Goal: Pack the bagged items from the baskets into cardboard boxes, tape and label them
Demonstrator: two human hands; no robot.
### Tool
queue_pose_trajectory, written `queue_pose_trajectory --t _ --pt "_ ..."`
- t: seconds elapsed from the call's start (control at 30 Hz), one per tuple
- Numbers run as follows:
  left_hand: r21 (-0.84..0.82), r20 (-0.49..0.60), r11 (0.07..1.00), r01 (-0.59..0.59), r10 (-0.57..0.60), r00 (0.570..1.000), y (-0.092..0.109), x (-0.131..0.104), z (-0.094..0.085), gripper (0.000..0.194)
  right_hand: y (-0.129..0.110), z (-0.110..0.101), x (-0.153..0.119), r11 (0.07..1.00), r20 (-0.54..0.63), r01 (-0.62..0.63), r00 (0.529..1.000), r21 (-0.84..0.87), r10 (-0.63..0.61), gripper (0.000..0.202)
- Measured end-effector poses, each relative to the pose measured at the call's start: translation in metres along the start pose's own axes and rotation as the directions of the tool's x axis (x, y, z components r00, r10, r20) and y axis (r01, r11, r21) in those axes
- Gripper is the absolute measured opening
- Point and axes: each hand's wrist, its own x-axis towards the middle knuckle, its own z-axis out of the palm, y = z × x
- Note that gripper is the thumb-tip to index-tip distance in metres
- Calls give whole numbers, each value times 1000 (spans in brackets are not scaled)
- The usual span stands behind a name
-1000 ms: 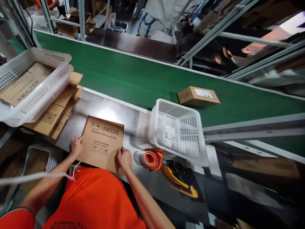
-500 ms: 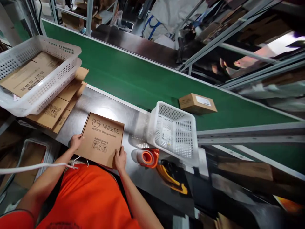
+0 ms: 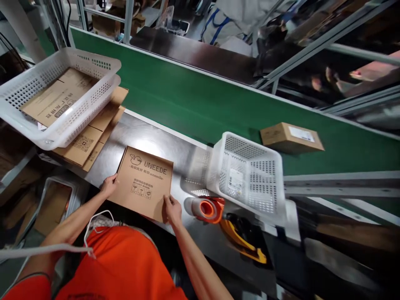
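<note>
A flat, closed cardboard box (image 3: pixel 145 179) printed "UNEEDE" rests at the front of the metal table (image 3: pixel 140 127). My left hand (image 3: pixel 109 186) grips its left edge, with the fingers partly hidden behind the side. On the right edge, my right hand (image 3: pixel 173 209) holds the box near its lower corner, thumb on top. To the right of that hand lies an orange tape dispenser (image 3: pixel 214 209) with a roll of clear tape. A black and yellow tool (image 3: pixel 245 239), whose kind I cannot make out, sits beyond it.
A white basket (image 3: pixel 246 175) with a label inside stands right of the box. At left, stacked white baskets (image 3: pixel 93 106) hold flat cardboard, over more cardboard sheets (image 3: pixel 84 143). Behind runs a green conveyor belt (image 3: pixel 187 100) carrying a labelled carton (image 3: pixel 290 137).
The whole view has shifted, so things appear further right. The carton on the belt has moved rightward past the white basket. Both hands keep their hold on the box.
</note>
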Motion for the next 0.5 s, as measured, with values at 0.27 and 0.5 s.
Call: queue_pose_trajectory --t 0.27,0.5 --pt "-184 166 983 -23 54 985 81 11 -49 51 -58 -101 19 974 147 73 984 215 -106 54" --pt "-326 150 944 -45 99 984 157 25 -54 35 -113 -145 22 861 160 104 965 498 -210 56"
